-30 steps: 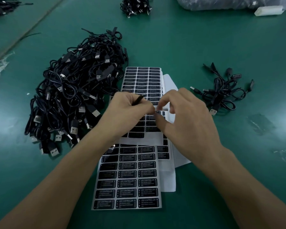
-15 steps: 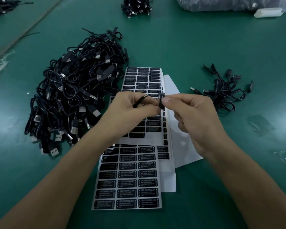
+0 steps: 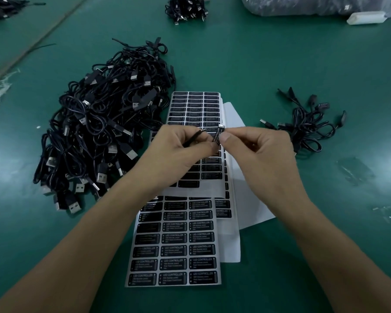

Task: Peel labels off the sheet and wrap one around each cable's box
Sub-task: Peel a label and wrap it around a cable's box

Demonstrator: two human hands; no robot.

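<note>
Both hands meet just above the label sheets. The left hand [image 3: 181,150], fingers curled, pinches the cable [image 3: 191,138] close beside its box [image 3: 221,127], probably to stop the box turning. The right hand [image 3: 257,152] pinches the box between thumb and forefinger, pressing down a label [image 3: 216,138] whose printing faces up. The wrap looks partly done.

Directly beneath the grip lies the upper sheet [image 3: 194,105], with a lower sheet [image 3: 174,256] nearer the person, so the next label is within short reach. Left of the grip sits the large heap of cables [image 3: 99,132], presumably unlabelled. Right of it, well apart, lies a small bunch [image 3: 303,127], probably finished. Sorting by side would keep the two from mixing on the green table [image 3: 280,64].
</note>
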